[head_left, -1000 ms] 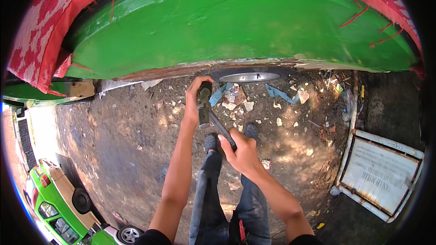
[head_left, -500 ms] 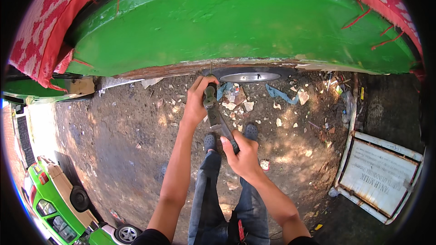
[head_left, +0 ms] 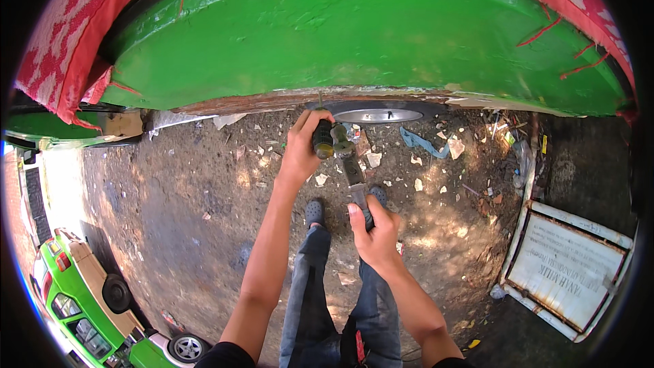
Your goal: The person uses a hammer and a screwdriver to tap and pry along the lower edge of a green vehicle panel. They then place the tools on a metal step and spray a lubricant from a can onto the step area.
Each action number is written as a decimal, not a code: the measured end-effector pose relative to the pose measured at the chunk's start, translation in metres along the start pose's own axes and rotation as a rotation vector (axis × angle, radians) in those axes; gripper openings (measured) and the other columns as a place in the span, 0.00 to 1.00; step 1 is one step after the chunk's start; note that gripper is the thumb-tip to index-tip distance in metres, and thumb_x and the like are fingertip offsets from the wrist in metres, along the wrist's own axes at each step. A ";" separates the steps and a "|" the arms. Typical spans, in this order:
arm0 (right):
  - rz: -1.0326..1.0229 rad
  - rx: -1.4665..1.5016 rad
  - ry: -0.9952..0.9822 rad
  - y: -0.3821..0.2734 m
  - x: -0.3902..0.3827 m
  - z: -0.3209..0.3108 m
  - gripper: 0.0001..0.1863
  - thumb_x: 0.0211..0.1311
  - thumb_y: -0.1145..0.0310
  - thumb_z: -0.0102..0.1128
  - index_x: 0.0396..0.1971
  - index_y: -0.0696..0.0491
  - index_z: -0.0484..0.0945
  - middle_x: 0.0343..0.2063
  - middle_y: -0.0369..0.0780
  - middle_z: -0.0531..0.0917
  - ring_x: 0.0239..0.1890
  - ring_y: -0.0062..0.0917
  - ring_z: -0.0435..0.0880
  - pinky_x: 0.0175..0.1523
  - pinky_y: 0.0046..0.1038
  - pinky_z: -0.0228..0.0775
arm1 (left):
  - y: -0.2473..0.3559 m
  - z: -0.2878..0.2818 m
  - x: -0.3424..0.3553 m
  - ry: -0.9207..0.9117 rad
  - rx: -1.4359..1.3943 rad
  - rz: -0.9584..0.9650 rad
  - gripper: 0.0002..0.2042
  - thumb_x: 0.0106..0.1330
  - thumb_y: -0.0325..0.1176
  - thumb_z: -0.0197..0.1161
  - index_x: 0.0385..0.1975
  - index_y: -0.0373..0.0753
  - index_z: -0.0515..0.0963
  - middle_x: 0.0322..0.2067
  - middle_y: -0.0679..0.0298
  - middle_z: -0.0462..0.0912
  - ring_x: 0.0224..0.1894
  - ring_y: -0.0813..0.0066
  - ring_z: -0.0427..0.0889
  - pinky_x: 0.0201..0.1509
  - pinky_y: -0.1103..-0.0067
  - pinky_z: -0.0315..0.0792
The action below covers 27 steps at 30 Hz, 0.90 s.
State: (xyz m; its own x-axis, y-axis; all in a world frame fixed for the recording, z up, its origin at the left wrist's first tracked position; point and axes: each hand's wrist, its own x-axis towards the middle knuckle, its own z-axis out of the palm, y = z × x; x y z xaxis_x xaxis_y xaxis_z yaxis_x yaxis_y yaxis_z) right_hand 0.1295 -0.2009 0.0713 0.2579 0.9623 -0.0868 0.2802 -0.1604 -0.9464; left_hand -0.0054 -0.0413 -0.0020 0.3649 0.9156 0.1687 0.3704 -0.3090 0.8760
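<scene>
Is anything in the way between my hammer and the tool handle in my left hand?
Nothing visible. The hammer in your right hand reaches close beside the tool handle in your left hand; contact is unclear.

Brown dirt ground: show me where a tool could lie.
The brown dirt ground is mostly bare between the left forearm and the green-and-beige car, and between the right forearm and the white-framed metal sign. It is crowded near the silver-hubbed black tyre, with pale broken shards and blue cloth.
</scene>
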 end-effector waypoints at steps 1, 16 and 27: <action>0.000 -0.007 0.003 0.001 0.000 -0.001 0.12 0.70 0.66 0.63 0.30 0.58 0.76 0.12 0.39 0.77 0.12 0.20 0.73 0.20 0.26 0.63 | -0.001 0.000 0.000 0.000 0.003 -0.003 0.24 0.47 0.12 0.65 0.46 0.38 0.75 0.40 0.55 0.78 0.41 0.50 0.79 0.45 0.66 0.73; 0.215 0.304 0.056 0.038 -0.009 -0.009 0.15 0.74 0.63 0.57 0.28 0.58 0.75 0.11 0.33 0.74 0.13 0.15 0.73 0.20 0.22 0.62 | 0.000 0.018 0.012 -0.096 0.236 -0.028 0.28 0.45 0.13 0.67 0.48 0.42 0.73 0.41 0.53 0.74 0.48 0.45 0.75 0.49 0.59 0.72; 0.382 0.575 0.221 0.058 -0.018 -0.019 0.20 0.77 0.51 0.51 0.35 0.55 0.69 0.14 0.38 0.70 0.10 0.20 0.66 0.15 0.25 0.58 | -0.002 0.054 0.020 -0.156 0.420 0.323 0.26 0.41 0.18 0.69 0.46 0.38 0.76 0.45 0.57 0.74 0.53 0.55 0.72 0.64 0.63 0.66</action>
State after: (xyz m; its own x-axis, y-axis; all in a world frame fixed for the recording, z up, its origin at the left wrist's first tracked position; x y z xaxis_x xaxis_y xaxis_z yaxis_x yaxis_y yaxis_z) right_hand 0.1585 -0.2314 0.0233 0.4386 0.7856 -0.4365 -0.3818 -0.2768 -0.8818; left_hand 0.0468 -0.0362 -0.0249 0.6269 0.7180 0.3024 0.5157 -0.6734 0.5297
